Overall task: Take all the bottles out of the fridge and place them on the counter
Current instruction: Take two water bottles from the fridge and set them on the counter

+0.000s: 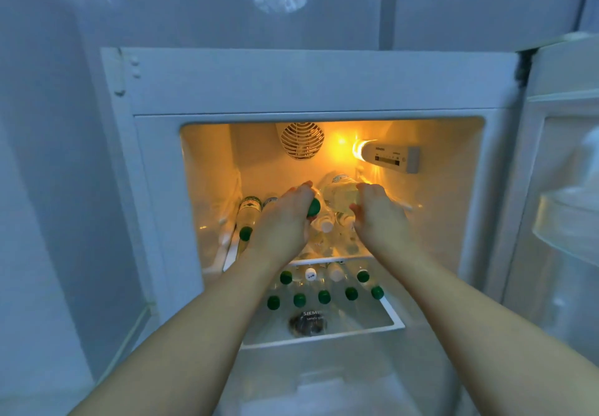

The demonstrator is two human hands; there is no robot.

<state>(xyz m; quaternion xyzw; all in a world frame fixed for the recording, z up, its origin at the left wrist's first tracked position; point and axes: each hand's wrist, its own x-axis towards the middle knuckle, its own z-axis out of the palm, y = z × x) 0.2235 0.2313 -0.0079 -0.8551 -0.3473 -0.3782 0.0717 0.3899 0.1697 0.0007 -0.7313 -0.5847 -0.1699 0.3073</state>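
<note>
The open fridge [324, 91] holds clear plastic bottles lying on their sides on two shelves. My left hand [285, 217] is wrapped around the neck of a green-capped bottle [313, 207] on the upper shelf. My right hand [379, 211] grips a large clear bottle [340, 190] lying on top of the pile beside it. Another green-capped bottle [248, 217] lies at the left of that shelf. A white-capped bottle [325, 224] lies between my hands. On the lower shelf [389, 318] several bottles point their green caps [324, 296] and white caps [310, 274] toward me.
The fridge door [564, 188] stands open on the right with clear door bins. A fan grille [302, 140] and a control box with a lit lamp [389, 156] sit on the back wall. White cabinet fronts surround the fridge; a drawer front sits below the shelves.
</note>
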